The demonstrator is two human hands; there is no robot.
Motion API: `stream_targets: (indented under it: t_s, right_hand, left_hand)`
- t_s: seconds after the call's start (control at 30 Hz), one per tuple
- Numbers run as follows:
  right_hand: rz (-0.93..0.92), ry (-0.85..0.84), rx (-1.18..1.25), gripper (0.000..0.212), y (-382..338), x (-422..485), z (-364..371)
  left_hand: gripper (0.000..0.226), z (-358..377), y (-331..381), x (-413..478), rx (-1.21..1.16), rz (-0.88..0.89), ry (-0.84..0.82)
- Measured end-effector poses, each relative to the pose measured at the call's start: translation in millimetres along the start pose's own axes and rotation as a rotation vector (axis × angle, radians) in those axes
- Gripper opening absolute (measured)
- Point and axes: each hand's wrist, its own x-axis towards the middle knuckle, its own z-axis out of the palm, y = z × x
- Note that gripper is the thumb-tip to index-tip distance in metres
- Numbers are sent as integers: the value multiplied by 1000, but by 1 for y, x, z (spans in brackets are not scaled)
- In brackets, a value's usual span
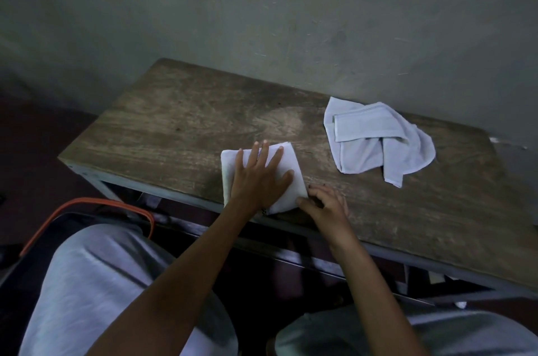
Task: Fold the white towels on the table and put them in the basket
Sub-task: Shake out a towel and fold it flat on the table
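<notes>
Pressing flat looks like the step in hand: the folded towel (295, 189) lies at the near edge of the tabletop (174, 128), around its middle, with the left hand (259, 178) laid on it, fingers straight and spread. The right hand (326, 204) sits at the towel's near right corner, fingers curled, thumb against the cloth; whether it pinches the corner I cannot tell. Next, I judge, comes one more fold or a lift to the basket, which calls for gripping all layers together. A crumpled towel (378, 146) waits near the far right corner, not yet folded. An orange rim (102, 200) off the table's left end, mostly hidden behind a knee (102, 283), may be the basket.
</notes>
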Motion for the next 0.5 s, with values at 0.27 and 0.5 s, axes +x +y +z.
stream_targets:
  t_s: [0.27, 0.5]
  right_hand:
    - [0, -124, -155, 49, -3, -3, 2]
    - [-50, -181, -175, 56, -2, -1, -1]
  left_hand:
    - [61, -1, -3, 0, -19, 26, -5]
    - [63, -1, -2, 2, 6, 27, -23]
